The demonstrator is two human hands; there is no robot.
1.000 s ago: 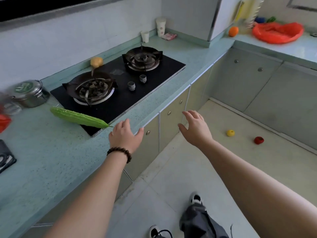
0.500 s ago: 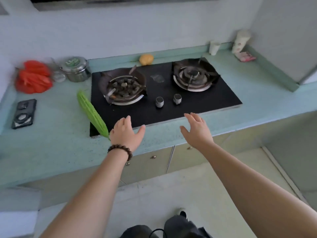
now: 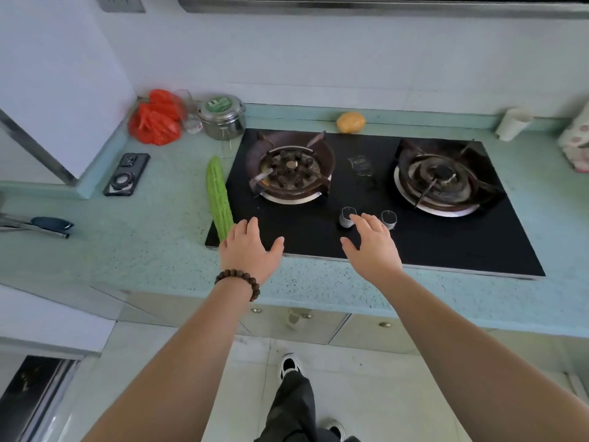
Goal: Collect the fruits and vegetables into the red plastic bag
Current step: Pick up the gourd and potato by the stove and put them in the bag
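A long green bitter gourd (image 3: pixel 219 196) lies on the pale green counter along the left edge of the black gas hob (image 3: pixel 376 244). My left hand (image 3: pixel 250 250) hovers open at the gourd's near tip, covering it. My right hand (image 3: pixel 371 245) is open over the hob's front, just in front of the two knobs (image 3: pixel 387 218). A yellow-orange fruit (image 3: pixel 350 122) sits behind the hob by the wall. Crumpled red plastic (image 3: pixel 156 121) lies in the back left corner of the counter.
A steel lidded pot (image 3: pixel 223 118) stands beside the red plastic. A phone (image 3: pixel 127 174) lies left of the gourd. A dark-handled tool (image 3: pixel 47 225) rests at the far left. White cups (image 3: pixel 513 122) stand at the back right. Cabinet doors (image 3: pixel 318 323) are below the counter.
The view has swung left from the floor and far counter to face the hob squarely. Both open hands have moved forward over the hob's front edge, the left reaching the gourd's tip.
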